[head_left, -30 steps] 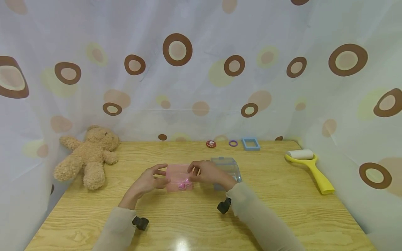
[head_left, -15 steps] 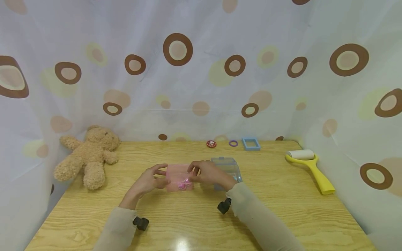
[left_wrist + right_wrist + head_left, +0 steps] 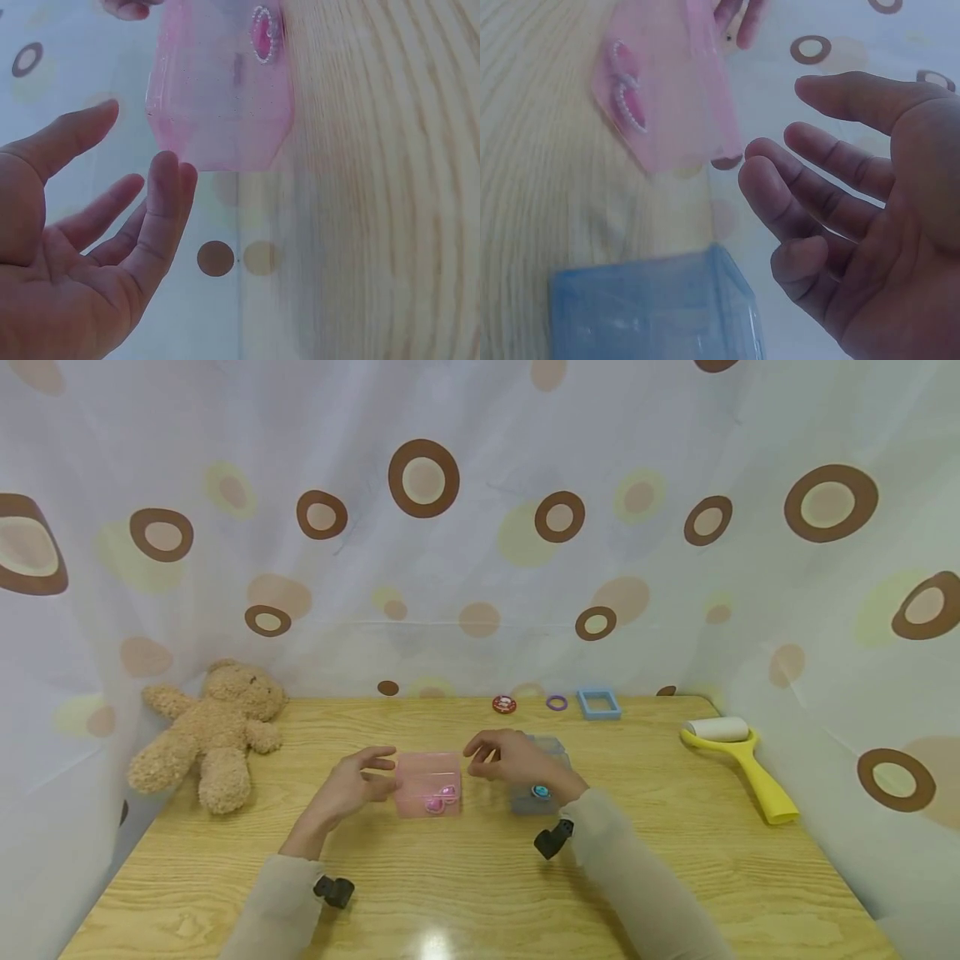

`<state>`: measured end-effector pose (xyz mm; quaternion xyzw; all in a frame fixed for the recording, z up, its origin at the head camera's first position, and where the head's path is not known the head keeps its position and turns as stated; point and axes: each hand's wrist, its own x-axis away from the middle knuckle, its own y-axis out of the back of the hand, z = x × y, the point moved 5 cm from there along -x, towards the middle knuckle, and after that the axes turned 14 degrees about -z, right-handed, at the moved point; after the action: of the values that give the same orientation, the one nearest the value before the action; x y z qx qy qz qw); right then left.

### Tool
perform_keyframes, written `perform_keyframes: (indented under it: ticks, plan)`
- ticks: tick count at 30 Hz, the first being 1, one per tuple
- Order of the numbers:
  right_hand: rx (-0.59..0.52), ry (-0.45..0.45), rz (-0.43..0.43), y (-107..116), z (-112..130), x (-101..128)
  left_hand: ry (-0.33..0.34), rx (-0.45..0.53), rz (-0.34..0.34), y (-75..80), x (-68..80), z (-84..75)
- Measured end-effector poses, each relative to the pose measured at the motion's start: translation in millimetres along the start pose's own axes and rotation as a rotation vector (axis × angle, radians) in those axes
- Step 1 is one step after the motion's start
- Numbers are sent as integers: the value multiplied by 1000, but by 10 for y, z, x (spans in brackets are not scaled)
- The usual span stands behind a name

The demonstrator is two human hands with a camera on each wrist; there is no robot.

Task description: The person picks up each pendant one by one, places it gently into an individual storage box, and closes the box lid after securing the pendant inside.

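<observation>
A translucent pink plastic box [image 3: 427, 764] stands on the table, with pink gem-like ornaments [image 3: 442, 799] edged in white beads showing through its front. My left hand [image 3: 354, 788] is just left of it, fingers spread and slightly bent, holding nothing; in the left wrist view the fingertips are close to the box's end. To the box's right, my right hand [image 3: 517, 760] hovers apart from it with relaxed, bent fingers and nothing in them. Below and behind that hand is a translucent blue box [image 3: 525, 803], partly hidden, with a round turquoise piece [image 3: 541, 792] showing.
A teddy bear [image 3: 225, 731] sits at the back left. Along the back lie a red round piece [image 3: 504, 704], a purple ring [image 3: 557, 702] and a light-blue square frame [image 3: 599, 704]. At the right lies a yellow-handled lint roller [image 3: 750, 760].
My right hand has come off the pink box, moving up and to the right over the blue box. My left hand has drawn slightly left. The pink box has barely moved.
</observation>
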<state>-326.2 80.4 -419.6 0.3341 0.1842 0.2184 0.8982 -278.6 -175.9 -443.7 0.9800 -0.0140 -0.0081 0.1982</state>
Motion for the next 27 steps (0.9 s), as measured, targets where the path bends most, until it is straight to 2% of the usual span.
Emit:
perform_keyframes:
  ticks: [7,14,19,27]
  plan:
    - [-24,-88,-52,226,-126,49,17,-15,-83,2,-44,-47]
    - [-40,-115,-104,440,-301,89,-4,2,-120,-103,-60,-191]
    - [-58,-130,-131,566,-452,126,-5,35,-117,-242,-55,-305]
    - [-75,-180,-157,728,-675,207,-16,69,-104,-549,-58,-437]
